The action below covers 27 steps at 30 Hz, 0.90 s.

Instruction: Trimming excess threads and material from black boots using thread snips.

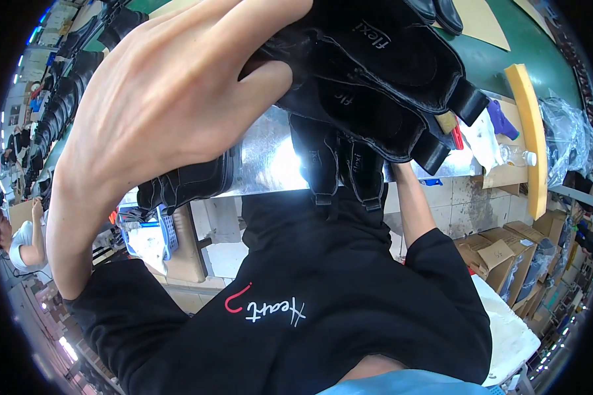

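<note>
Close in front of me, my left hand (pixel 158 105) is closed on a pair of black sandals, its thumb pressed on the edge near their front. The upper sandal (pixel 395 59) overlaps the lower sandal (pixel 369 112); both show dark insoles and straps at the heel end. My right forearm (pixel 416 207) reaches up behind them, and the sandals hide my right hand and its fingers. Below the held pair, two more black sandals (pixel 339 164) lie at the near edge of the shiny metal worktop (pixel 267 155). Further black footwear (pixel 191 181) rests beside my left wrist.
Right of the worktop stand a yellow bar (pixel 530 138), a clear bottle (pixel 517 156), a purple object (pixel 501 120) and plastic wrapping (pixel 566 141). Cardboard boxes (pixel 507 253) sit lower right. A blue basket (pixel 168 234) is at lower left; another person (pixel 26 240) is far left.
</note>
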{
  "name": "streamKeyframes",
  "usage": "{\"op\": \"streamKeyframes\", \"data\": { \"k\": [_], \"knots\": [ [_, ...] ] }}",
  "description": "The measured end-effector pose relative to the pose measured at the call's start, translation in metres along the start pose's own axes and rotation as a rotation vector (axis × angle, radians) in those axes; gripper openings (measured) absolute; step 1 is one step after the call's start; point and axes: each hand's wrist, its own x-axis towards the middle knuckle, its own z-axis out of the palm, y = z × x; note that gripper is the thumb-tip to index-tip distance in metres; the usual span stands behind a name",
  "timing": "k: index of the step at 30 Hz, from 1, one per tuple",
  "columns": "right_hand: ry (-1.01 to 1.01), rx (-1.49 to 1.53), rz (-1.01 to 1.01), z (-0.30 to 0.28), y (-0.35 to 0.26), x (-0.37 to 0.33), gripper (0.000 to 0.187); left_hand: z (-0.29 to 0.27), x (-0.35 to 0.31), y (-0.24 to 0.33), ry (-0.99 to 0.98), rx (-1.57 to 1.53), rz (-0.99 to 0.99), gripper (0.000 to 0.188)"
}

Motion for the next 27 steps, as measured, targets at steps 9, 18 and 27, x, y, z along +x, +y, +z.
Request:
{"op": "streamKeyframes", "data": {
  "k": [9,18,27],
  "knots": [
    [0.120,0.069,-0.137,0.009,-0.001,-0.001,0.040,-0.004,0.013,-0.010,-0.059,-0.041,0.065,0.033],
    [0.002,0.257,0.055,0.001,-0.013,0.001,0.037,0.024,0.056,-0.117,0.123,-0.047,0.202,0.030],
    [-0.031,0.187,0.151,0.003,-0.016,0.005,0.034,0.086,0.114,-0.280,0.205,0.127,-0.305,0.043]
  ]
}}
